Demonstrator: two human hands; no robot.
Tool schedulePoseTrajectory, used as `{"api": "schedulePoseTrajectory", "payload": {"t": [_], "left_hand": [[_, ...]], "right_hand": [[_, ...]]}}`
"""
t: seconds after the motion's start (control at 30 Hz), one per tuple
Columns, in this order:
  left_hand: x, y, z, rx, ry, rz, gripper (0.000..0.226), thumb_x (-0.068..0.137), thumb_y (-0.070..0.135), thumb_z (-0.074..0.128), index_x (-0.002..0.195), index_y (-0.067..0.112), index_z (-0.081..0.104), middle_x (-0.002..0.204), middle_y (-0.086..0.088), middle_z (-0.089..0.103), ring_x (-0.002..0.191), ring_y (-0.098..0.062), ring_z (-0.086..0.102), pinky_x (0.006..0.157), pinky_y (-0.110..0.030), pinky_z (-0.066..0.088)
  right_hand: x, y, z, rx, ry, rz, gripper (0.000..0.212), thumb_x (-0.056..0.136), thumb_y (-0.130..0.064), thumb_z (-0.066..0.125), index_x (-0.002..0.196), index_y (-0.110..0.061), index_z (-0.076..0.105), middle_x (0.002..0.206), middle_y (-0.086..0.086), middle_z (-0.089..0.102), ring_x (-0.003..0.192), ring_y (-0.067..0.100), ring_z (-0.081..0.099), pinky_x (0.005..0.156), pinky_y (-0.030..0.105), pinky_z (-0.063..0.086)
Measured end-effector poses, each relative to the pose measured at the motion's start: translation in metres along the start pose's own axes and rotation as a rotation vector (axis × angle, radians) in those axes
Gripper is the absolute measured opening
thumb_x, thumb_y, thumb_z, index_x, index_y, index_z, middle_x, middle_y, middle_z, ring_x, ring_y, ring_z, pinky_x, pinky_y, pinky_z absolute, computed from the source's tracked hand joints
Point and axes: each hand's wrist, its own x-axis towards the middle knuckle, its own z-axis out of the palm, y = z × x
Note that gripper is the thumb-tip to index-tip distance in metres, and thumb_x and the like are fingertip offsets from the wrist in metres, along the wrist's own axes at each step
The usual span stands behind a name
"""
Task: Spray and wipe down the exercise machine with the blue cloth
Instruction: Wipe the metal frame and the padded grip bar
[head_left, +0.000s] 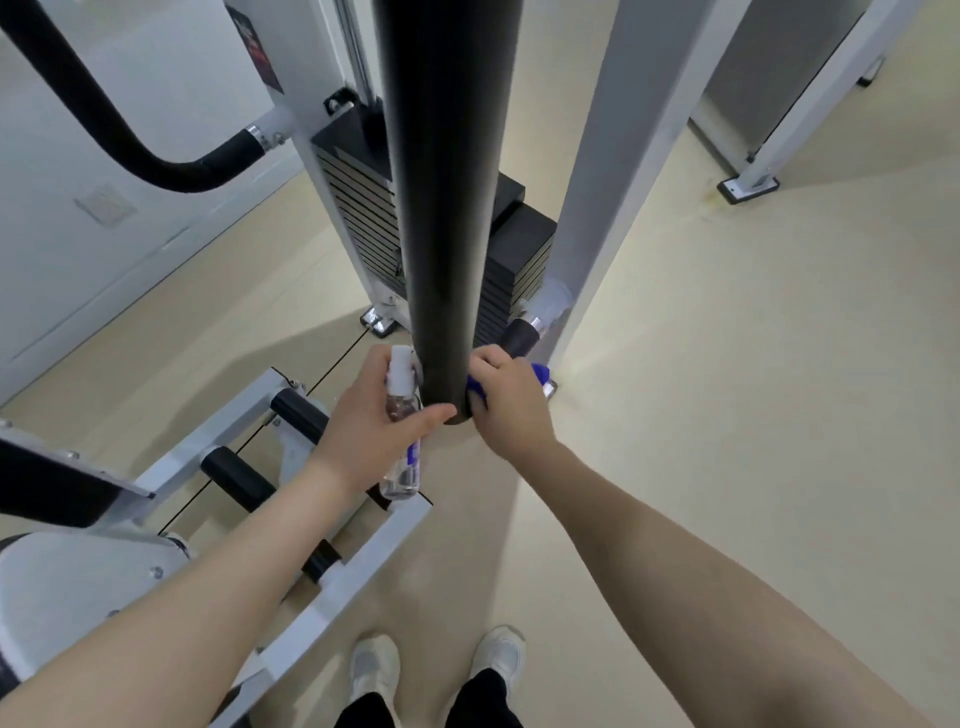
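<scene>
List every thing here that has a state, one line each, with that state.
Left hand: grips the spray bottle, thumb against the bar's end.
Right hand: presses the cloth against the bar.
Spray bottle: held nozzle up, clear liquid inside, beside the bar.
Cloth: bunched between right hand and bar, mostly hidden.
Bar: black padding, held at its near end by both hands.
Weight stack: plates resting down.

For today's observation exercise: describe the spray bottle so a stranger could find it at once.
Find the thick black padded bar running down the middle. At its near end, the left hand holds the spray bottle: clear, white-capped, blue-labelled, unlike the blue cloth opposite.
</scene>
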Motion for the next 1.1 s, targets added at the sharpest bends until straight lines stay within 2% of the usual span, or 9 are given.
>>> {"api": "schedulePoseTrajectory", "payload": {"t": [0.17,0.3,0.4,0.53,0.67,0.77,0.87,1.0,1.1], "left_hand": [[0.002,0.006,-0.006,0.016,-0.053,0.041,0.040,0.077,0.025,0.073,0.097,0.037,0.042,0.093,0.013,0.062,0.087,-0.006,0.060,0.075,-0.025,0.049],[0.006,0.000,-0.004,-0.024,-0.080,0.058,0.038,0.078,0.023,0.071,0.095,0.038,0.041,0.094,0.014,0.061,0.086,-0.002,0.060,0.073,-0.020,0.048],[0.011,-0.001,-0.008,-0.082,-0.167,0.033,0.037,0.084,0.016,0.065,0.098,0.038,0.040,0.095,0.004,0.061,0.081,-0.008,0.064,0.069,-0.019,0.052],[0.005,-0.004,-0.013,-0.198,-0.262,-0.036,0.027,0.092,0.013,0.053,0.102,0.035,0.041,0.077,-0.006,0.060,0.062,-0.008,0.061,0.060,-0.020,0.053],[0.007,-0.010,-0.012,-0.187,-0.280,-0.043,0.011,0.097,0.025,0.044,0.104,0.033,0.041,0.069,-0.003,0.056,0.061,-0.008,0.060,0.063,-0.023,0.054],[0.010,-0.015,-0.015,-0.172,-0.324,-0.042,0.009,0.096,0.027,0.043,0.105,0.030,0.043,0.066,0.000,0.055,0.061,-0.011,0.060,0.072,-0.034,0.055],[0.014,-0.012,-0.022,-0.171,-0.338,-0.020,0.014,0.095,0.021,0.046,0.102,0.033,0.044,0.077,-0.004,0.058,0.062,-0.010,0.060,0.067,-0.029,0.055],[0.010,-0.009,-0.019,-0.289,-0.377,-0.093,0.014,0.096,0.022,0.045,0.104,0.034,0.045,0.082,-0.005,0.058,0.064,-0.011,0.060,0.059,-0.022,0.052],[0.010,-0.016,-0.022,-0.364,-0.405,-0.165,0.015,0.096,0.028,0.045,0.106,0.037,0.052,0.084,-0.007,0.061,0.067,-0.014,0.061,0.070,-0.034,0.055]], "right_hand": [[0.025,0.036,-0.037,-0.463,-0.112,-0.038,0.039,0.087,-0.005,0.049,0.122,-0.023,0.049,0.131,0.005,0.040,0.108,0.030,0.043,0.072,0.032,0.040],[0.037,0.025,-0.027,-0.128,0.108,0.332,0.035,0.085,0.002,0.043,0.106,-0.022,0.058,0.122,0.002,0.047,0.100,0.026,0.046,0.072,0.030,0.040],[0.011,0.003,-0.018,0.265,-0.031,0.254,0.026,0.087,-0.001,0.044,0.098,-0.019,0.059,0.105,-0.001,0.054,0.090,0.012,0.047,0.083,0.030,0.042],[0.004,-0.002,-0.024,0.028,-0.115,0.078,0.026,0.089,-0.003,0.046,0.108,-0.016,0.058,0.114,0.003,0.052,0.097,0.018,0.051,0.079,0.027,0.040],[0.033,0.002,-0.025,-0.358,0.024,0.265,0.033,0.085,-0.003,0.054,0.113,-0.020,0.053,0.118,0.001,0.049,0.108,0.025,0.045,0.065,0.029,0.039],[0.026,-0.014,-0.013,0.021,0.148,0.559,0.025,0.090,-0.003,0.045,0.090,-0.028,0.048,0.105,0.001,0.054,0.096,0.024,0.050,0.072,0.035,0.046],[0.003,-0.036,-0.017,0.328,0.008,0.436,0.032,0.090,-0.004,0.046,0.073,-0.032,0.041,0.080,-0.003,0.057,0.076,0.020,0.056,0.071,0.034,0.051],[0.010,-0.030,-0.027,0.099,-0.109,0.384,0.019,0.091,-0.003,0.048,0.081,-0.019,0.044,0.084,-0.001,0.050,0.078,0.017,0.049,0.079,0.031,0.046],[0.027,-0.024,-0.026,-0.038,-0.030,0.487,0.011,0.093,-0.004,0.046,0.089,-0.014,0.047,0.100,0.007,0.044,0.097,0.025,0.046,0.091,0.040,0.045]]}}
